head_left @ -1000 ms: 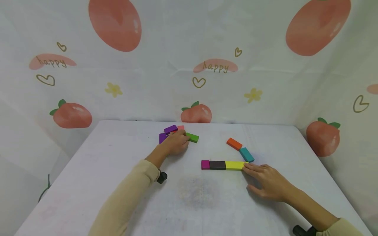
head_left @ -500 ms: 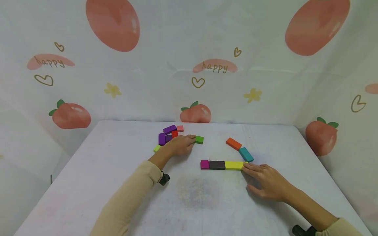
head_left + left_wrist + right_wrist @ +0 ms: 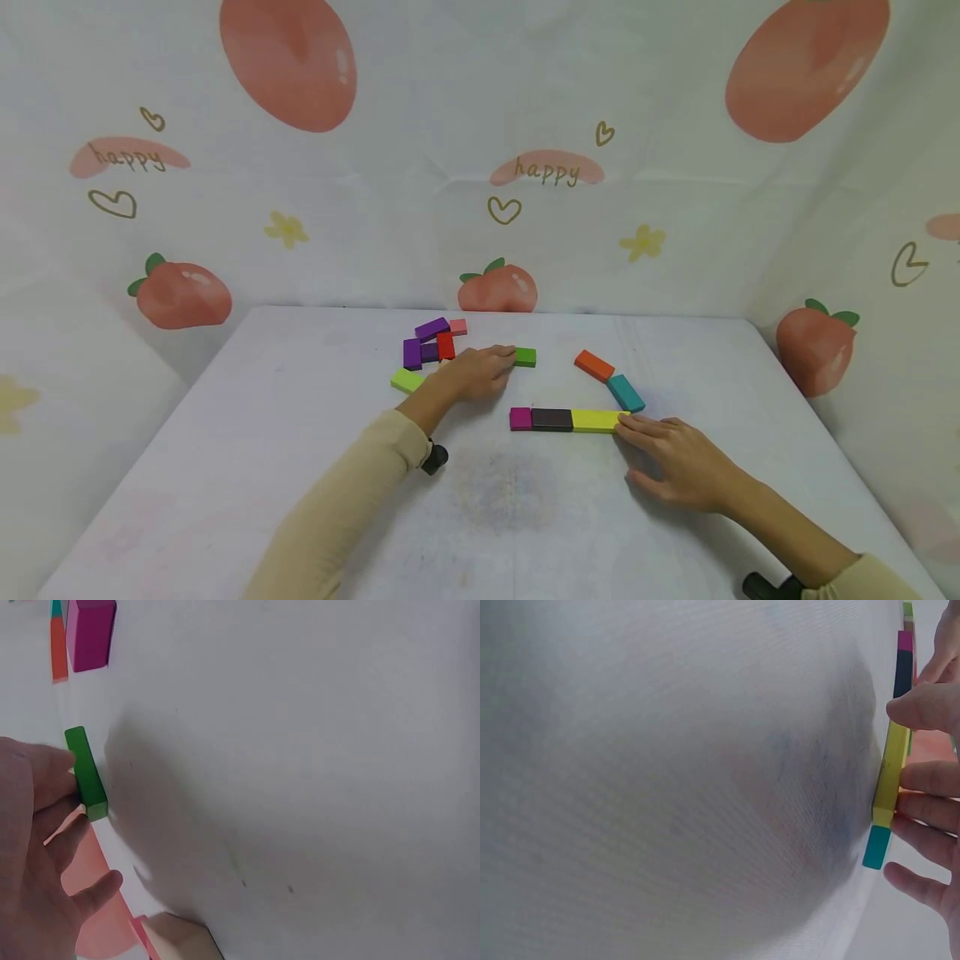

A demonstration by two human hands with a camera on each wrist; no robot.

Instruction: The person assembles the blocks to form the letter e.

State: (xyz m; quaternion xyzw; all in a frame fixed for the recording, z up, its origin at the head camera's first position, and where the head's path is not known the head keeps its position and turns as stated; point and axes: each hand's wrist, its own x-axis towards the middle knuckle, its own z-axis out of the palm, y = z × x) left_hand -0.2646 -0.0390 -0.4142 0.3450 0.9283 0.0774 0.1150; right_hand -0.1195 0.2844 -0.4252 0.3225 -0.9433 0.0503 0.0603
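Observation:
My left hand (image 3: 480, 372) pinches a green block (image 3: 526, 357) at its left end on the white table. In the left wrist view the thumb lies on the near side of that green block (image 3: 87, 774), with fingertips behind it. My right hand (image 3: 675, 462) rests with fingers extended, fingertips at the right end of a yellow block (image 3: 594, 421); its thumb is held apart. Left of the yellow block, a black block (image 3: 552, 420) and a magenta block (image 3: 521, 419) continue the straight row. A teal block (image 3: 626, 392) slants off its right end, meeting an orange block (image 3: 594, 366).
At the back left lie purple blocks (image 3: 432, 330), a red block (image 3: 446, 346), a pink block (image 3: 458, 327) and a lime block (image 3: 407, 381). My left forearm partly covers this cluster. A patterned white cloth (image 3: 405, 167) hangs behind the table (image 3: 300, 433).
My left hand has moved right with the green block, away from the cluster, and the block has turned nearly level. More of the cluster now shows. The right hand has stayed still.

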